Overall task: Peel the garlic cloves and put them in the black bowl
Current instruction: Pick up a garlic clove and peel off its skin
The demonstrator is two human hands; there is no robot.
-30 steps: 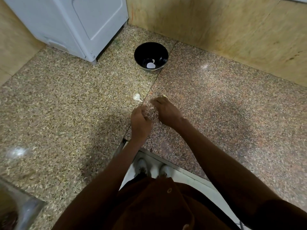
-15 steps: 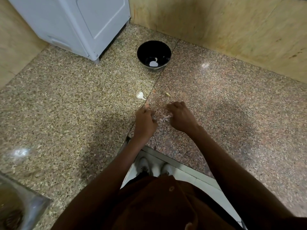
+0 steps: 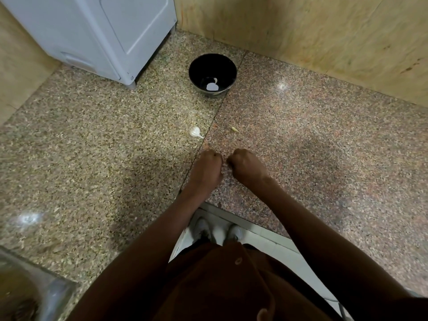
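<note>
The black bowl [image 3: 192,72] stands on the granite counter near the back wall, with a peeled white garlic clove [image 3: 211,86] in its bottom. Nearer to me, a white garlic piece with a stem [image 3: 195,131] lies on the counter, and a small yellowish scrap [image 3: 234,129] lies to its right. My left hand [image 3: 209,166] and my right hand [image 3: 246,166] hover close together just in front of these. Both have their fingers curled downward, knuckles almost touching. They pinch a garlic clove between them, which the fingers almost wholly hide.
A white appliance [image 3: 92,31] stands at the back left, close to the bowl. A beige wall [image 3: 312,38] runs behind the counter. The counter edge [image 3: 243,214] cuts in by my body, with floor and shoes [image 3: 217,230] below. A metal sink [image 3: 34,288] sits at the lower left.
My right hand drew back from near the yellowish scrap and closed in on my left hand. The whitish bit seen between the hands half a second ago is now covered by the fingers.
</note>
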